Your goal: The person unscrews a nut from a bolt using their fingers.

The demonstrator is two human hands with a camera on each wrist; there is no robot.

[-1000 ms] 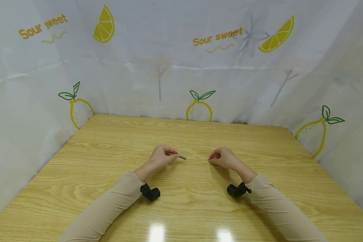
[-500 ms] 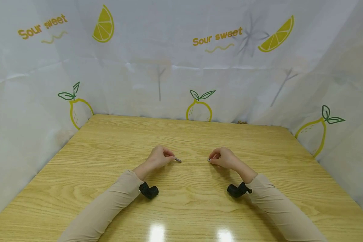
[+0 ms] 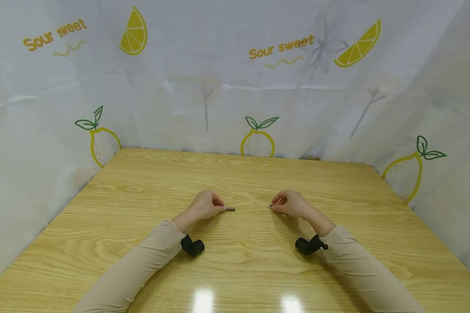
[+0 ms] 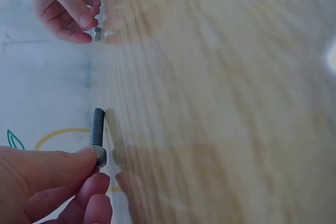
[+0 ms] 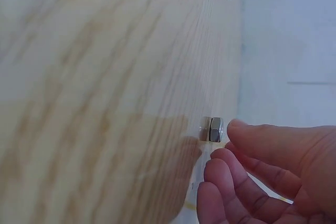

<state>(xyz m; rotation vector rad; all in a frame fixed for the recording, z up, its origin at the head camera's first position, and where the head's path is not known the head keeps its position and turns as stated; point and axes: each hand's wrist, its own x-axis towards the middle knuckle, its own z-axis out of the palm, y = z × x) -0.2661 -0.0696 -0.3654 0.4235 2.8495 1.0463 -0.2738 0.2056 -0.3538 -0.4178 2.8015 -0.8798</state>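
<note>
A threaded metal bolt with a rounded head (image 4: 97, 129) is pinched between the thumb and fingers of my left hand (image 3: 205, 204). Its shank points right in the head view, toward my right hand (image 3: 292, 204). A small hex nut (image 5: 216, 129) lies flat on the wooden table, just beyond the right fingertips; in the head view the nut (image 3: 271, 207) shows its hole upward. In the right wrist view, a narrow gap shows between the right thumb tip and the nut, and the other fingers curl loosely below. Bolt and nut are apart.
The wooden table (image 3: 243, 261) runs back to a white curtain (image 3: 180, 108) printed with lemons. Black wrist cameras (image 3: 193, 246) sit under both forearms. Two light reflections shine near the table's front edge.
My left hand has shifted slightly left and turned the bolt, first tipping its end toward me, then bringing it nearly level in the head view. The right hand and nut have stayed almost still.
</note>
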